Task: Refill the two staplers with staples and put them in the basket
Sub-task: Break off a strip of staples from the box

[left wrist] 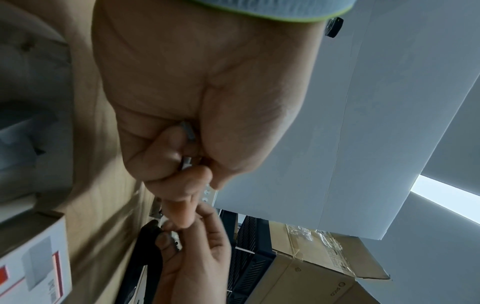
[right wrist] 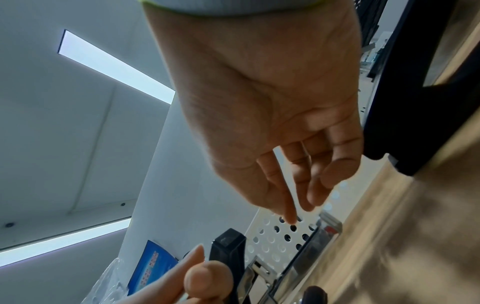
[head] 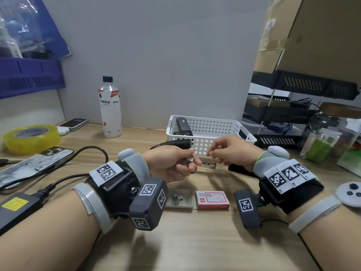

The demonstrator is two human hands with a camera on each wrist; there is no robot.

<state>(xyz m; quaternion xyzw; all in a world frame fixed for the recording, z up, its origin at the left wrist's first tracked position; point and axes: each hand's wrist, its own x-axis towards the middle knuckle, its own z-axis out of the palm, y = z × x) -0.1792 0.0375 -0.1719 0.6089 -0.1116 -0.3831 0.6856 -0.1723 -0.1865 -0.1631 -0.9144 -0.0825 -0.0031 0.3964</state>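
My left hand pinches a short grey strip of staples, which also shows between its curled fingers. Just behind it an open black stapler stands on the desk, lid raised and metal magazine exposed. My right hand hovers over the magazine with relaxed fingers, and nothing shows between them. A second black stapler lies in the white perforated basket behind both hands. Near me sit the red staple box and its inner tray of loose strips.
A water bottle stands at the back left. A yellow tape roll, a phone and a cabled power brick lie on the left. Black file racks, a jar and a round controller crowd the right.
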